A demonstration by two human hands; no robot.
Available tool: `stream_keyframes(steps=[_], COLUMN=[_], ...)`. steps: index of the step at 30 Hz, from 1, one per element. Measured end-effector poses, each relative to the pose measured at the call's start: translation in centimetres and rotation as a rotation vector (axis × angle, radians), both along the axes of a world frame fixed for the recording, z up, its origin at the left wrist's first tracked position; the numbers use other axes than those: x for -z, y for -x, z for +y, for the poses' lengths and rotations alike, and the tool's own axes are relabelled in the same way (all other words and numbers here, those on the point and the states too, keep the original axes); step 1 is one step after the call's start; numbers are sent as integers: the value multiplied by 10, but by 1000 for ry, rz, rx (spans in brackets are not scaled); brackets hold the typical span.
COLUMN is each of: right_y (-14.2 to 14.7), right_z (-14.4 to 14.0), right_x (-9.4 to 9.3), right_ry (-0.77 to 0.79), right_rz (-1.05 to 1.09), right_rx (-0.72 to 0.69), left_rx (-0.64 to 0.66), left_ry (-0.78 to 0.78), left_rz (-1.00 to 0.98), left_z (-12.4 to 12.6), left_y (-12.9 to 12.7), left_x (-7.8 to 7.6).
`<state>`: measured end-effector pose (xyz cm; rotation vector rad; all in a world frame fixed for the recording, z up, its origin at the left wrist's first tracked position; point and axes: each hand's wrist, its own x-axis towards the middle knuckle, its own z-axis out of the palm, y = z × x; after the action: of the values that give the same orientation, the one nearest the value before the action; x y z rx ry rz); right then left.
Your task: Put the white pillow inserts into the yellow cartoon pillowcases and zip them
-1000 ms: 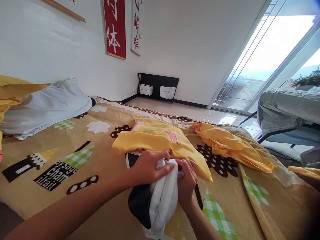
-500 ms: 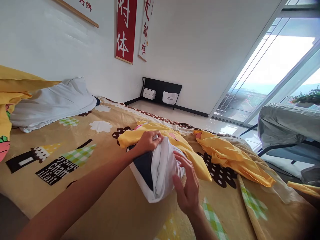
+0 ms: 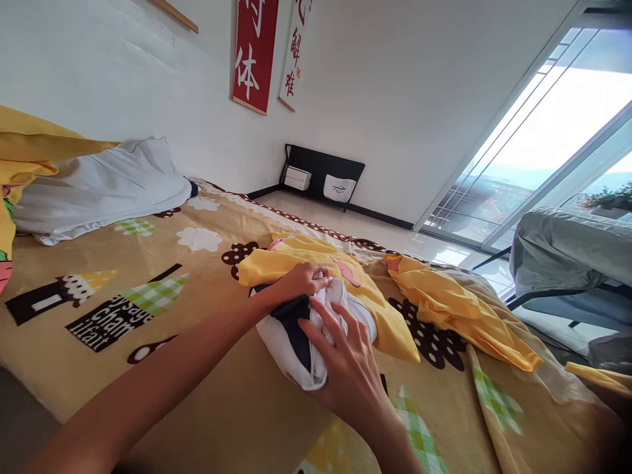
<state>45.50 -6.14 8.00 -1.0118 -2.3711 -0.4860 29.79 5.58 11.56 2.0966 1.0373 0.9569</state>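
Your left hand (image 3: 301, 282) is pinched shut on the far end of the white and dark garment (image 3: 301, 329), knuckles up against the yellow shirt (image 3: 316, 263) behind it. Your right hand (image 3: 345, 359) isn't gripping at all, it's lying flat with fingers spread, pressing down on top of the roll. So the hands are close together, both on the same bundle, which sits on the patterned blanket (image 3: 148, 289) right in front of you.

If you want a tight roll, keep that flat palm pushing air out while the pinching hand holds the edge taut, otherwise the white layer bunches. Hard to tell from this angle whether the dark part is a sleeve or a panel folded inside, tbh.

Further out there's another crumpled yellow garment (image 3: 459, 303) to the right, a white pillow (image 3: 103, 191) up left by the wall, and red and white scrolls (image 3: 254, 56) hanging above.
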Motion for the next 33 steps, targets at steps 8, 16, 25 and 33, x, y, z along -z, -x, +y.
stream_keyframes(steps=[8,16,25,33], right_y=[-8,-4,9,13], right_z=[15,18,8,6], right_x=[9,23,27,25], right_ry=[52,-183,-191,-177], right_rz=[118,211,156,157], right_rx=[-68,-217,-223,-225], left_rx=[-358,130,35,-78], left_ry=[-586,-101,-418,-854], left_rz=[-78,186,688,897], left_z=[-24,-15,0,7], left_y=[25,74,69,59], left_x=[-4,-17,3,24])
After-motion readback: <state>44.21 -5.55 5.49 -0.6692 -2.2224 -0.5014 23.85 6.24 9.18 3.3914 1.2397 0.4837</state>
